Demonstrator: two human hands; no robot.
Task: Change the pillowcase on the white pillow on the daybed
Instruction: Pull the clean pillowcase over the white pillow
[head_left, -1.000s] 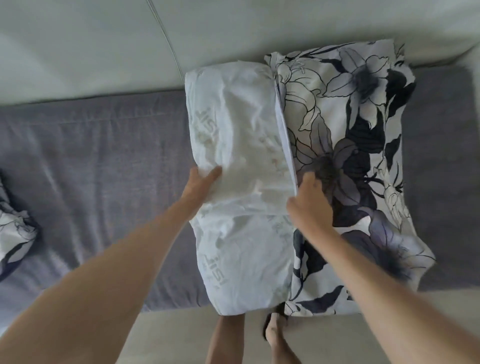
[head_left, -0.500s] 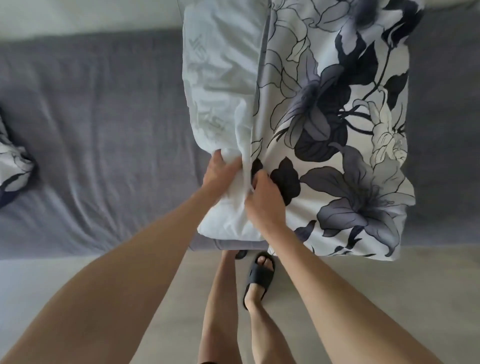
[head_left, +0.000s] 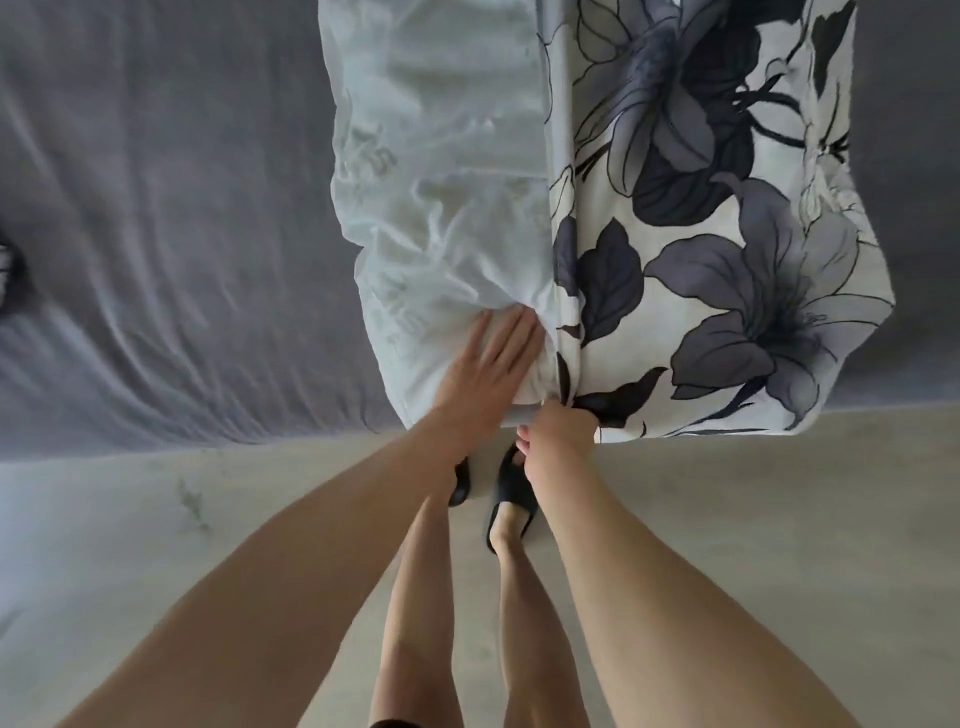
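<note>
White pillow (head_left: 441, 171) lies on the daybed (head_left: 166, 218), half sheathed in the floral pillowcase (head_left: 727, 234). Both hands have slid down to its near end: left hand (head_left: 488, 374) presses flat, fingers spread, while right hand (head_left: 563, 426) now pinches the case's hem corner, likely to tug it.

My white pillow (head_left: 441, 197) lies across the grey daybed (head_left: 171, 234), its near end at the front edge. The floral pillowcase (head_left: 727, 234) covers its right half, and that case's near corner overhangs the front edge.
</note>
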